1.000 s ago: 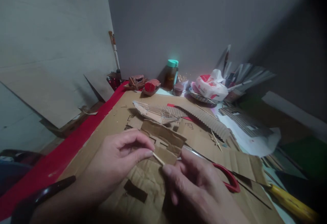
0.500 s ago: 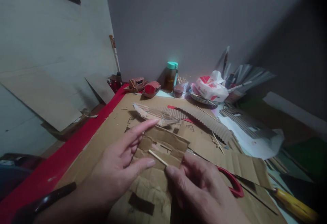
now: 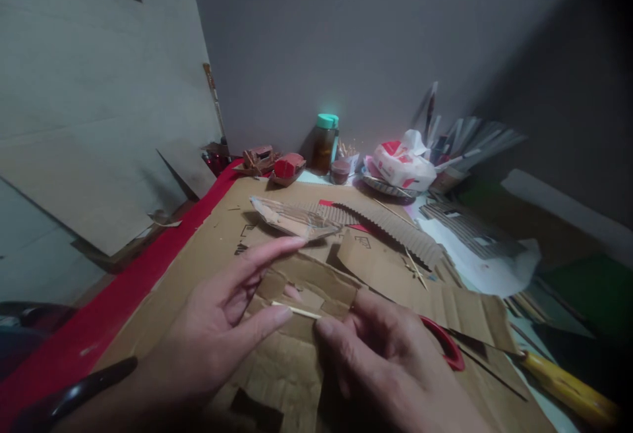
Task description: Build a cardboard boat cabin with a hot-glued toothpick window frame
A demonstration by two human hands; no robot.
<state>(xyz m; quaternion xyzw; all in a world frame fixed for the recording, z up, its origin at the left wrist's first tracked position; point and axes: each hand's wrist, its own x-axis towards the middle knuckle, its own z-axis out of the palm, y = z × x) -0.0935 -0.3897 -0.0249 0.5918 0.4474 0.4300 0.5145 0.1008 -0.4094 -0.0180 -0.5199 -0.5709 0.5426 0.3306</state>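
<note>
My right hand (image 3: pixel 386 367) pinches one end of a thin wooden stick (image 3: pixel 295 311) between thumb and fingers. My left hand (image 3: pixel 225 317) has its index finger stretched out and its thumb tip touching the stick's other end. Both hands hover over a folded piece of brown cardboard with cut-outs (image 3: pixel 316 285), which lies on a large flat cardboard sheet (image 3: pixel 217 235). A dark bangle (image 3: pixel 74 397) sits on my left wrist.
Red-handled scissors (image 3: pixel 448 347) lie just right of my right hand. A cardboard boat model (image 3: pixel 291 219) and a corrugated strip (image 3: pixel 395 229) lie beyond. At the back stand a green-lidded jar (image 3: pixel 325 143), small red models (image 3: pixel 289 168) and a plastic bag (image 3: pixel 403 166). A yellow-handled tool (image 3: pixel 568 387) lies at right.
My left hand has opened from a pinch on the stick, its index finger stretching out. The stick has tilted flatter, still held by my right hand.
</note>
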